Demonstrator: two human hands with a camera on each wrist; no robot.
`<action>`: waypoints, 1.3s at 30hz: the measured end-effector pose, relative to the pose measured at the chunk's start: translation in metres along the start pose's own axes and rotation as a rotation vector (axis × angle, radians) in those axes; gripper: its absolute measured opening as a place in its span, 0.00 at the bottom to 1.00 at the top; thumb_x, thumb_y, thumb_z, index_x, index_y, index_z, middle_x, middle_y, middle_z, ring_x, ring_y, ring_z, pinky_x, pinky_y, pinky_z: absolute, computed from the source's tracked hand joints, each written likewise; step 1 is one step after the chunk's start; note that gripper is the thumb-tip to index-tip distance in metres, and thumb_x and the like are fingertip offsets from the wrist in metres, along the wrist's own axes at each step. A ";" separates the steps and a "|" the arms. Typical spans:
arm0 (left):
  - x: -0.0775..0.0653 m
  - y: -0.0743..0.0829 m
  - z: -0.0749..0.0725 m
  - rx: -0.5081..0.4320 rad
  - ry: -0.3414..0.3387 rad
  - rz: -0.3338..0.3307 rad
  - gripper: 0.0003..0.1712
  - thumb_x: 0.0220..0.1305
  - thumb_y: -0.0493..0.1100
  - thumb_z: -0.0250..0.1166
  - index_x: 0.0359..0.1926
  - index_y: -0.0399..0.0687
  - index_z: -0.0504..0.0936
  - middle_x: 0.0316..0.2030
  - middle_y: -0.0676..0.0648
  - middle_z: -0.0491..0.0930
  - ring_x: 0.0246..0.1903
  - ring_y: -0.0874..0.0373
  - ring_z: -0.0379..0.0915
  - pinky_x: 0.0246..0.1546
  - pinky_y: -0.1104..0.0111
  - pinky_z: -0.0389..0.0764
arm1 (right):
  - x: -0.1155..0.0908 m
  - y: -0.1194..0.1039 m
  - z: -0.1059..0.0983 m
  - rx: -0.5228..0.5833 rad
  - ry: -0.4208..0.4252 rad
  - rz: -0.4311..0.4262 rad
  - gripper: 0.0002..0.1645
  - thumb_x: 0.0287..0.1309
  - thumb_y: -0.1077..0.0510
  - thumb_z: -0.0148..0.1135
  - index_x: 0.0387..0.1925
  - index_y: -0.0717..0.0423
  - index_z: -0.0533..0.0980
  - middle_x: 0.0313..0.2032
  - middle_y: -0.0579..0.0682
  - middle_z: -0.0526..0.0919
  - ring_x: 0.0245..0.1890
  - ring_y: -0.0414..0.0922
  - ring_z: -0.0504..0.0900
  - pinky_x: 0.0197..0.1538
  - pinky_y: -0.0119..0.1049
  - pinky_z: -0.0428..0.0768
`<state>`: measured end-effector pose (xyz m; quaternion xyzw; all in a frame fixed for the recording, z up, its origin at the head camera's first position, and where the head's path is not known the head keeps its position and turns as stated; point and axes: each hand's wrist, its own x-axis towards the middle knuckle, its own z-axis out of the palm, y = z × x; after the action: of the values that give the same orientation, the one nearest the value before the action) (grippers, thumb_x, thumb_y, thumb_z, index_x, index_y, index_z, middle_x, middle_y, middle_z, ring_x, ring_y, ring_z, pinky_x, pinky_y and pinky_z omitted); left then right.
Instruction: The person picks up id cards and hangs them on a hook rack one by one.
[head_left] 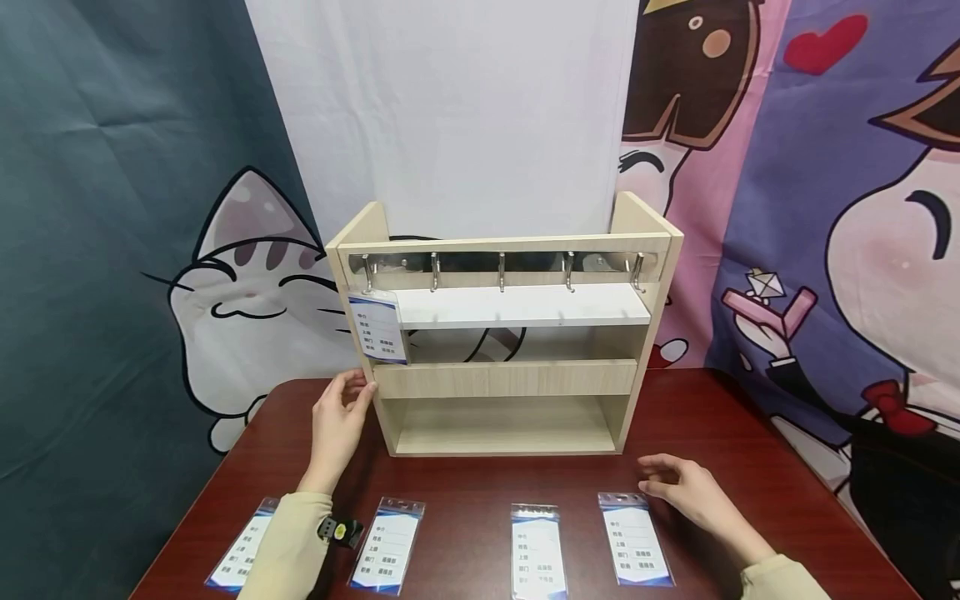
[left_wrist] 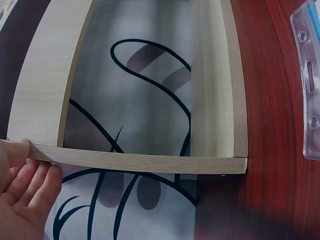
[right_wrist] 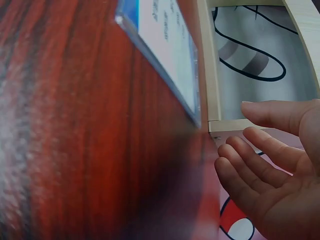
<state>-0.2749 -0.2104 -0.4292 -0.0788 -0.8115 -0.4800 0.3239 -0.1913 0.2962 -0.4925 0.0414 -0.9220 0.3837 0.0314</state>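
Note:
A pale wooden shelf rack (head_left: 506,379) stands on the table, a row of metal hooks (head_left: 502,271) along its upper front. One badge holder (head_left: 378,330) with a printed card hangs from the leftmost hook. My left hand (head_left: 341,425) holds the rack's left side panel (left_wrist: 140,161), its thumb at the front edge and fingers against the outer face. My right hand (head_left: 693,496) hovers with fingers loosely bent and nothing in them, beside the top of a clear badge holder (head_left: 636,542) lying at the right; in the right wrist view the hand (right_wrist: 280,170) is empty.
More badge holders lie along the near table: one (head_left: 537,550) near the middle, one (head_left: 387,546) left of it, and another (head_left: 243,546) partly behind the left sleeve. A white board (head_left: 517,307) sits behind the hooks. Printed curtains (head_left: 465,108) hang behind the table (head_left: 465,492).

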 end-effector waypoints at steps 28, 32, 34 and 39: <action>-0.004 -0.004 0.001 -0.012 -0.014 -0.002 0.15 0.68 0.37 0.68 0.51 0.33 0.79 0.43 0.39 0.82 0.42 0.49 0.80 0.38 0.85 0.76 | 0.004 0.009 0.008 0.107 -0.257 -0.100 0.26 0.40 0.64 0.79 0.44 0.67 0.79 0.28 0.47 0.75 0.28 0.33 0.71 0.32 0.28 0.71; -0.004 -0.005 0.001 -0.014 -0.006 0.010 0.15 0.68 0.37 0.68 0.51 0.33 0.79 0.43 0.39 0.82 0.42 0.48 0.80 0.38 0.86 0.76 | 0.006 0.009 0.009 0.106 -0.273 -0.108 0.23 0.39 0.66 0.79 0.40 0.65 0.79 0.27 0.47 0.74 0.26 0.34 0.70 0.31 0.29 0.70; -0.003 -0.006 0.001 -0.018 -0.003 0.013 0.15 0.68 0.37 0.68 0.51 0.33 0.79 0.43 0.38 0.82 0.42 0.48 0.80 0.38 0.86 0.76 | 0.008 0.008 0.008 0.106 -0.286 -0.113 0.21 0.39 0.67 0.79 0.38 0.65 0.79 0.27 0.47 0.74 0.27 0.34 0.70 0.31 0.29 0.70; -0.001 -0.006 0.001 -0.017 -0.003 0.013 0.15 0.68 0.37 0.68 0.52 0.33 0.79 0.43 0.38 0.82 0.42 0.49 0.80 0.38 0.86 0.76 | 0.011 0.006 0.007 0.104 -0.313 -0.116 0.19 0.39 0.68 0.78 0.35 0.65 0.78 0.26 0.47 0.73 0.27 0.35 0.71 0.31 0.28 0.70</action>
<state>-0.2776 -0.2125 -0.4345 -0.0875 -0.8072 -0.4848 0.3251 -0.2035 0.2954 -0.5007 0.1553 -0.8906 0.4172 -0.0929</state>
